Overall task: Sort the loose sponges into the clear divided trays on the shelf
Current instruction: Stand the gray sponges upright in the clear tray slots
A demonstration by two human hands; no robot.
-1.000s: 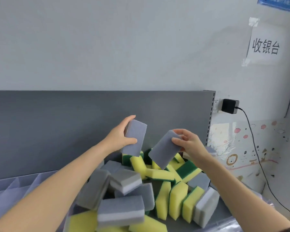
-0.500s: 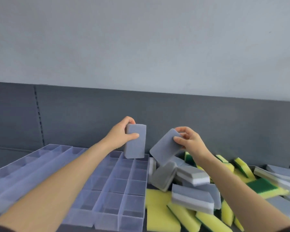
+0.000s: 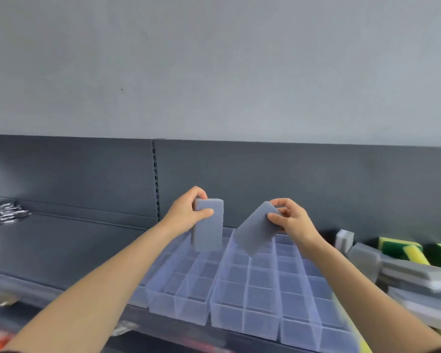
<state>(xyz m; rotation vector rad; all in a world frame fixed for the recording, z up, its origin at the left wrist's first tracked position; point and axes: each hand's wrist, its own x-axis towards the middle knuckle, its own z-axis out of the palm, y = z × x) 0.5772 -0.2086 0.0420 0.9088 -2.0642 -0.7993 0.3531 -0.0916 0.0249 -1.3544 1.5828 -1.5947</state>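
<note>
I find 2 matte grey foam blocks above the clear trays (image 3: 242, 324). My left hand (image 3: 187, 216) pinches the upright sponge (image 3: 208, 234) by its top, long axis vertical; my right hand (image 3: 292, 221) pinches the tilted sponge (image 3: 253, 231), lower end slanting left. Rigid square cells lie directly below both. The loose pile (image 3: 415, 273) sits right.

Black-and-white items (image 3: 4, 215), far left

Divided trays (image 3: 242, 314) sit on the shelf (image 3: 61, 245) (side by side); loose sponges (image 3: 415, 275) lie right of them.
</note>
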